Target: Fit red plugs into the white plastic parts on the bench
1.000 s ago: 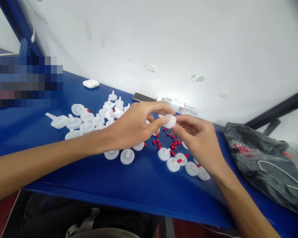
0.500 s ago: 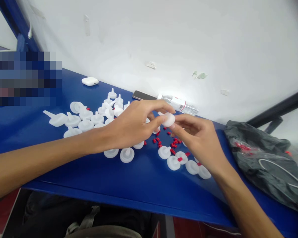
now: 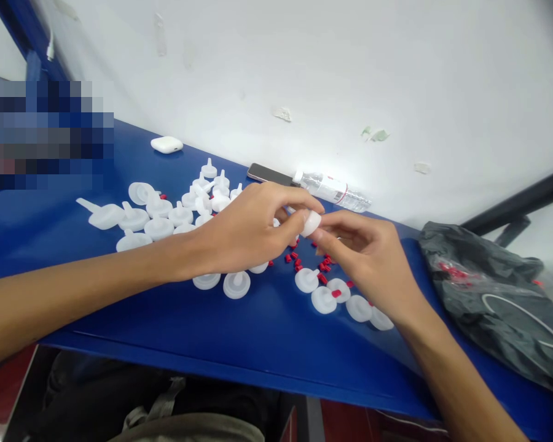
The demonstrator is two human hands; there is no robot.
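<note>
The left hand [image 3: 262,230] and right hand [image 3: 367,248] are both pinched on the cap [image 3: 311,223] above the table [image 3: 267,334], which looks light, smooth and fairly stiff, probably best held around its edge.

White wall [image 3: 239,67] behind blue table [image 3: 239,331]

This looks like a workshop or assembly corner. Many matching white spouted caps [image 3: 159,229] and small red pieces [image 3: 336,294] lie loose on a blue bench [image 3: 258,344], set against a marked white wall [image 3: 258,61], with a blue post [image 3: 30,31] at far left.
</note>
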